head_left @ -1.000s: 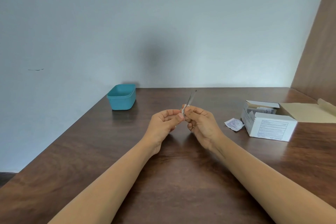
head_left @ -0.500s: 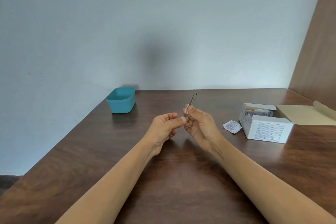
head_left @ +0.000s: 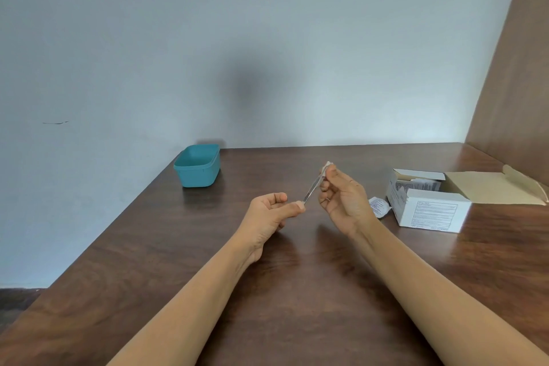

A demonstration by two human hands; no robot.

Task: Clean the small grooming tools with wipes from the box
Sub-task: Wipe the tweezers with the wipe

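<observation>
Both hands are held above the middle of a dark wooden table [head_left: 142, 246], and between them there is a thin metal tool [head_left: 312, 189]. The tool is tilted: its lower end points to the left hand [head_left: 271, 212] and its upper end rises to the right and away from the person.

The left hand pinches the lower end of the tool between the thumb and the forefinger. The other fingers of this hand are curled in loosely and they hold nothing else.

The right hand [head_left: 341, 200] has its fingers curled, and its fingertips pinch a small white wipe [head_left: 326, 165] at the upper end of the tool. Only a little of the wipe shows above the fingertips. Whether it goes fully around the tip, I cannot tell.

To the right of the right hand, a white box [head_left: 430, 211] stands on the table with its flap [head_left: 490, 187] folded back, and white packets show inside it. One opened packet [head_left: 378, 207] lies flat on the table, just beside the left side of the box.

A teal plastic tub [head_left: 197, 168] stands at the far left edge of the table, near the pale wall [head_left: 267, 38], well apart from the hands.
</observation>
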